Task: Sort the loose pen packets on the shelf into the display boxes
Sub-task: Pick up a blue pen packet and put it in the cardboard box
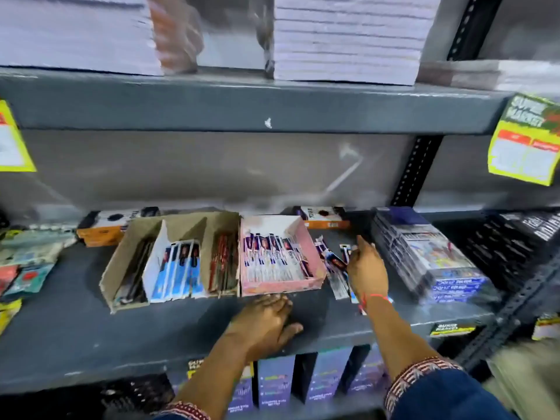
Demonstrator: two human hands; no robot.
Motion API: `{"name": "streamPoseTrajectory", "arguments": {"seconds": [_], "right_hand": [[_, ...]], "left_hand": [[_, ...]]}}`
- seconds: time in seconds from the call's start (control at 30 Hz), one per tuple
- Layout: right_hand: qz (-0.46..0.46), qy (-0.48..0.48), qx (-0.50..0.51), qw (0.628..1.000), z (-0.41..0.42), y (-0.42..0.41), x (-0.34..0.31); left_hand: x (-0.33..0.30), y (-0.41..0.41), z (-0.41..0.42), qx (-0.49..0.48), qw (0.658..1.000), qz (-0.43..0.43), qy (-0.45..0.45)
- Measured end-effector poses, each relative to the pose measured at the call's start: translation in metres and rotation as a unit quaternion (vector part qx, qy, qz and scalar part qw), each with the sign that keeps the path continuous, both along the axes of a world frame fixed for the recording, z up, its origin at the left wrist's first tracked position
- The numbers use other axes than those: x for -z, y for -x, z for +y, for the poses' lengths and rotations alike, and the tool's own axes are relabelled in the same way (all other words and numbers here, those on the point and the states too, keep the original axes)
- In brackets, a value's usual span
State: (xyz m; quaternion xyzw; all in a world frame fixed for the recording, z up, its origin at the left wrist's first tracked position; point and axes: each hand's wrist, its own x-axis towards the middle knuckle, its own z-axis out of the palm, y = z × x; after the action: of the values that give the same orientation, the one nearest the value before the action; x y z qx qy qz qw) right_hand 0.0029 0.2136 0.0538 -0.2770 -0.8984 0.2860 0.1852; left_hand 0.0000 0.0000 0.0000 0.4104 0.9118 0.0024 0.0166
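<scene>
A pink display box holds a row of purple-and-white pen packets on the grey shelf. Left of it stands a brown cardboard box with black, blue and red pen packets in its sections. Loose pen packets lie in a small heap just right of the pink box. My right hand rests on that heap with its fingers curled around some packets. My left hand lies flat on the shelf, fingertips against the pink box's front edge, holding nothing.
Plastic-wrapped stacks of packs sit right of the loose heap. Orange-and-white boxes stand at the back. Blister packs lie at far left. Paper stacks fill the shelf above. Yellow price tags hang from its edge.
</scene>
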Motion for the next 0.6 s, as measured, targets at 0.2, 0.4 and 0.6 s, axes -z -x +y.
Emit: {"name": "streamPoseTrajectory", "arguments": {"seconds": [0.2, 0.4, 0.6], "right_hand": [[-0.212, -0.022, 0.035, 0.976, 0.023, 0.009, 0.012], [-0.232, 0.035, 0.042, 0.971, 0.032, 0.024, 0.015], [-0.147, 0.140, 0.012, 0.979, 0.049, 0.031, 0.007]], "left_hand": [[0.022, 0.014, 0.001, 0.054, 0.997, 0.002, -0.052], [0.017, 0.010, -0.001, 0.060, 0.990, 0.066, -0.109], [0.021, 0.011, -0.002, 0.028, 0.997, -0.001, -0.074]]}}
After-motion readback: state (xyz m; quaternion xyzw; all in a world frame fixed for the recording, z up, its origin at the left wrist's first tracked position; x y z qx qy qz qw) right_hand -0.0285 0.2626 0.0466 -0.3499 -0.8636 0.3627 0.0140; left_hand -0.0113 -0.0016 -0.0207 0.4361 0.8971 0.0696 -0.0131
